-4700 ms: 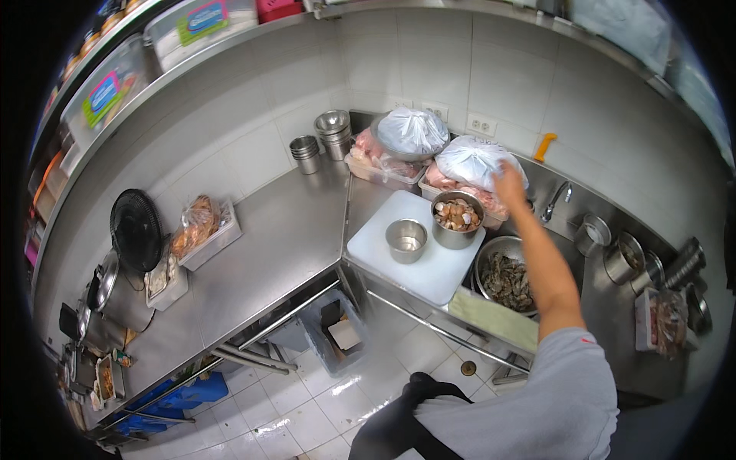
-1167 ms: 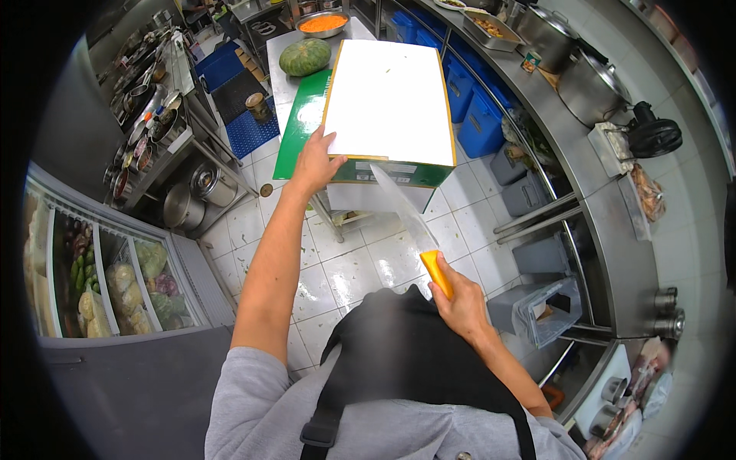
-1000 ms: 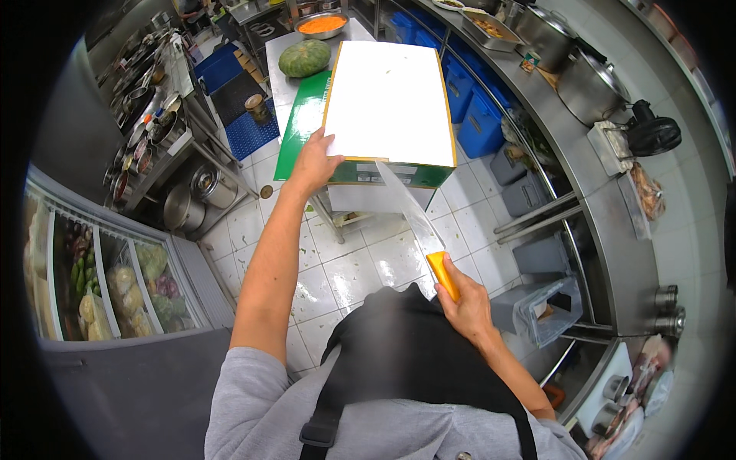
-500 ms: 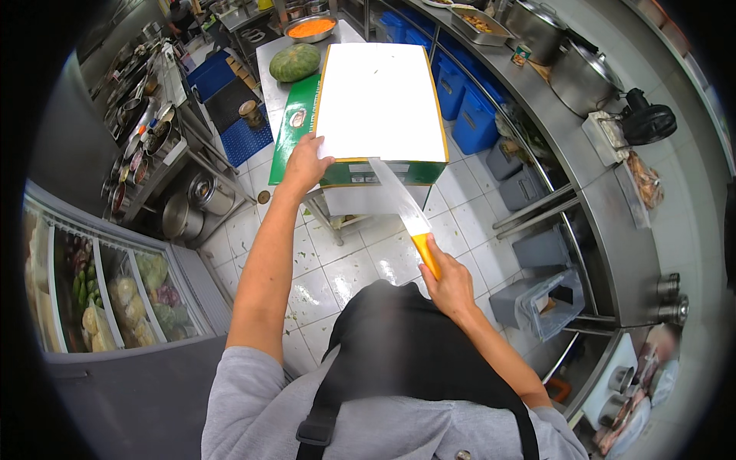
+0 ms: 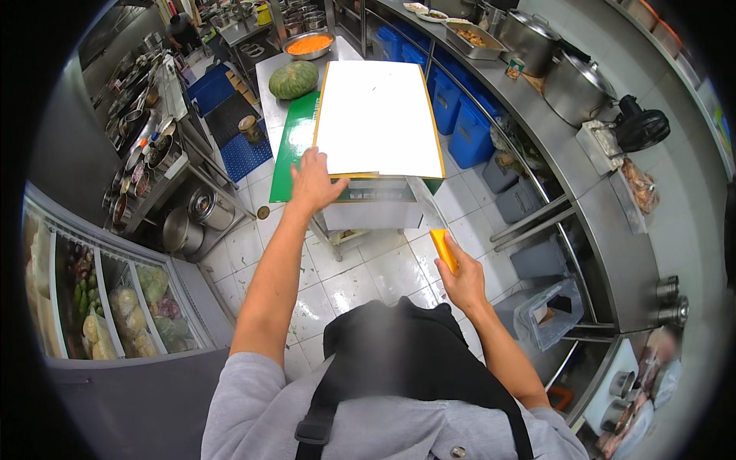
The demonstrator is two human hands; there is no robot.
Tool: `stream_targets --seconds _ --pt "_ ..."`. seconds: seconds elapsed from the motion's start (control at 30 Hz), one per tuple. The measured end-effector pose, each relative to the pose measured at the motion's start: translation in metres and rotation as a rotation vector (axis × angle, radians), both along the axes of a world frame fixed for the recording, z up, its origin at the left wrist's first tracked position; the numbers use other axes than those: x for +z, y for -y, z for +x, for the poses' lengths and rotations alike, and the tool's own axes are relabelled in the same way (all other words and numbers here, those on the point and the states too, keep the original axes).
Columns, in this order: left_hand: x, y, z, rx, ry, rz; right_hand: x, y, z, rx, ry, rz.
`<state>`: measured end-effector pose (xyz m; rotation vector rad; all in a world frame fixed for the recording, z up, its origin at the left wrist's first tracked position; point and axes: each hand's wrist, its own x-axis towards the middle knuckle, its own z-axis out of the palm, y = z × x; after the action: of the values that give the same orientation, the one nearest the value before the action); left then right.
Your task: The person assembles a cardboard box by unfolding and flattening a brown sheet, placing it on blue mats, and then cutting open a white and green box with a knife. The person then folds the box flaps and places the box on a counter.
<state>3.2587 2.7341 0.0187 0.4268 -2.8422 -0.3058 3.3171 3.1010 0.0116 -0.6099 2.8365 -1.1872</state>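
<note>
A box (image 5: pixel 379 119) with a white top, yellow edges and green sides sits on the metal table in front of me. My left hand (image 5: pixel 313 182) rests at its near left corner, thumb and fingers apart. In my right hand (image 5: pixel 462 276) is a knife (image 5: pixel 429 211), gripped by its yellow handle. The blade points away from me, its tip at the box's near edge toward the right corner. Whether the tip goes under the top, I cannot tell. A flat green piece of cardboard (image 5: pixel 287 146) lies along the box's left side.
Behind the box are a green-skinned squash (image 5: pixel 294 80) and a steel bowl (image 5: pixel 310 46) of shredded orange food. Blue bins (image 5: pixel 469 130) stand under the long steel counter (image 5: pixel 537 134) on the right. A glass-topped chiller (image 5: pixel 126 291) with vegetables is at my left.
The knife has moved right along the box's near edge. My left hand has loosened its hold at the corner, its fingers now spread. The view has shifted slightly.
</note>
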Motion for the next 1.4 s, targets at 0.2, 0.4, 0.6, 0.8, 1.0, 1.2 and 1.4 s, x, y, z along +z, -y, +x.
stream_targets --seconds 0.2,0.4,0.6,0.8,1.0,1.2,1.4 --pt "-0.005 -0.015 -0.013 -0.165 -0.166 -0.017 0.002 -0.016 -0.004 0.060 0.021 -0.076" --pt "-0.001 -0.010 -0.028 -0.243 -0.057 -0.086 -0.001 -0.027 -0.006 0.070 0.031 -0.083" --pt "-0.037 -0.006 -0.041 -0.306 -0.013 -0.347 0.012 -0.049 0.007 0.151 0.197 0.065" --pt "-0.038 -0.008 -0.051 -0.373 0.036 -0.265 0.043 -0.073 0.044 0.038 0.405 -0.220" --pt "0.028 -0.031 -0.029 -0.152 0.094 -0.144 0.115 -0.056 -0.006 0.051 -0.043 0.180" --pt "-0.007 -0.016 -0.044 -0.179 0.105 -0.239 0.177 -0.050 -0.076 0.229 -0.258 0.485" --pt "-0.025 -0.021 -0.052 -0.189 0.077 -0.341 0.217 -0.022 -0.114 0.465 -0.378 0.639"
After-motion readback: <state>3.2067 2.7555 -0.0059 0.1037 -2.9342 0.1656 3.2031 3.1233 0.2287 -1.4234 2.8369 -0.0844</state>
